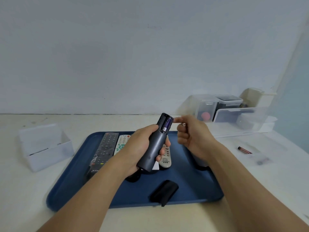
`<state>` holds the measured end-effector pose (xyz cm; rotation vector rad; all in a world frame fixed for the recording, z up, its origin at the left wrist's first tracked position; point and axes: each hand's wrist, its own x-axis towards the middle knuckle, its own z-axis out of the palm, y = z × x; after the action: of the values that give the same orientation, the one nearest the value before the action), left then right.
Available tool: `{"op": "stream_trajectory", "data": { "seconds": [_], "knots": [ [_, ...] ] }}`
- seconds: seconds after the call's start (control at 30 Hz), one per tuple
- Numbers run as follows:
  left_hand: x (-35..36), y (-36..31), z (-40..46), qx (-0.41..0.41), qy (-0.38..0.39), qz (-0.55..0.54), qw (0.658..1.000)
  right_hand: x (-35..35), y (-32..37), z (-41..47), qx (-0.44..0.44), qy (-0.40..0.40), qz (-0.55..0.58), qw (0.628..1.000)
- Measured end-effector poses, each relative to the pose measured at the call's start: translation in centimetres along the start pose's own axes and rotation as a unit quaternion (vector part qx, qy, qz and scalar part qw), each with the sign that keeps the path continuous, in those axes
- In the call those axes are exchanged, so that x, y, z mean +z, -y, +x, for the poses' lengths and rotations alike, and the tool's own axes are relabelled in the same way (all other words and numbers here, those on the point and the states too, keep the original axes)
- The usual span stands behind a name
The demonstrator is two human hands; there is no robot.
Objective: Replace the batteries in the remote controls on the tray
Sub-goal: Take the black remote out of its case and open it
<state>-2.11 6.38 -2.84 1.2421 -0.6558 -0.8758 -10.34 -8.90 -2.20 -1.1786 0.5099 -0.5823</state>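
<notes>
Nearest the person, below both hands, a black cover (pixel 164 193) lies loose on the blue tray (pixel 192 181); its shape suggests the battery door, set down within easy reach for refitting, though this is a judgement only. Above it, the left hand (pixel 138 148) grips a grey remote (pixel 154 148) around its lower body, fingers wrapped round the far side and thumb on the near side. The remote is held tilted, back upward, with its open battery bay raised towards the right hand, evidently so the bay can be worked on. The remote is dark grey, smooth and rounded, and one purple battery (pixel 167 125) sits in the right-hand slot; the left-hand slot looks dark and appears empty. The right hand (pixel 190 133) is just beside the bay, apart from the remote, forefinger extended towards the battery and the other fingers curled; something small glints between them, but whether anything is held cannot be told. Beyond the left hand, on the tray, lie a black remote (pixel 104 148) in clear wrap and a white remote (pixel 122 142); a beige remote (pixel 165 158) shows under the left fingers. Right of the right hand, a red battery (pixel 245 150) lies on the desk (pixel 167 218). Left of the left hand stands an open clear box (pixel 45 148); further right, clear containers (pixel 234 111) stand against the wall.
</notes>
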Motion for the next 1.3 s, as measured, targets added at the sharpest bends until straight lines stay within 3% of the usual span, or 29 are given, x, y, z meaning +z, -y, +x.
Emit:
{"op": "stream_trajectory", "data": {
  "seconds": [0.07, 0.13, 0.27, 0.37, 0.53, 0.63, 0.73, 0.83, 0.93, 1.1, 1.3],
  "knots": [
    [-0.4, -0.1, -0.1, -0.02, 0.026, 0.018, 0.999, 0.0, -0.3, -0.6, -0.031, 0.064, -0.128, 0.989],
    [-1.0, -0.6, 0.0, -0.039, 0.04, 0.008, 0.998, 0.2, -0.3, -1.1, -0.059, 0.11, -0.177, 0.976],
    [-2.9, -1.8, -0.2, -0.059, 0.014, -0.147, 0.987, 0.2, -0.2, -1.3, -0.039, 0.085, -0.141, 0.986],
    [-3.4, -1.9, 0.1, -0.013, -0.033, -0.282, 0.959, 0.4, -0.3, -1.4, 0.0, 0.097, -0.141, 0.985],
    [-0.7, 0.0, 1.1, 0.061, -0.069, -0.075, 0.993, 2.3, -2.2, -2.6, 0.03, 0.217, -0.216, 0.951],
    [0.1, 0.2, 1.0, 0.052, -0.087, -0.131, 0.986, 3.2, -2.3, -3.0, -0.049, 0.152, -0.27, 0.949],
    [-0.4, 0.0, 1.2, 0.032, -0.088, -0.191, 0.977, 3.1, -1.9, -3.4, -0.281, -0.018, -0.351, 0.893],
    [-0.5, 0.2, 1.1, 0.013, -0.1, -0.177, 0.979, 3.6, -1.9, -4.1, -0.382, -0.006, -0.33, 0.863],
    [-0.3, 0.3, 1.0, 0.009, -0.098, -0.175, 0.98, 3.9, -2.6, -3.9, -0.392, 0.024, -0.368, 0.843],
    [-0.4, 0.6, 1.4, 0.013, -0.071, -0.175, 0.982, 3.8, -2.7, -3.6, -0.384, 0.017, -0.361, 0.85],
    [-1.0, 0.4, 1.2, 0.057, 0.048, -0.153, 0.985, 3.7, -2.8, -3.3, -0.366, -0.002, -0.308, 0.878]
  ]
}}
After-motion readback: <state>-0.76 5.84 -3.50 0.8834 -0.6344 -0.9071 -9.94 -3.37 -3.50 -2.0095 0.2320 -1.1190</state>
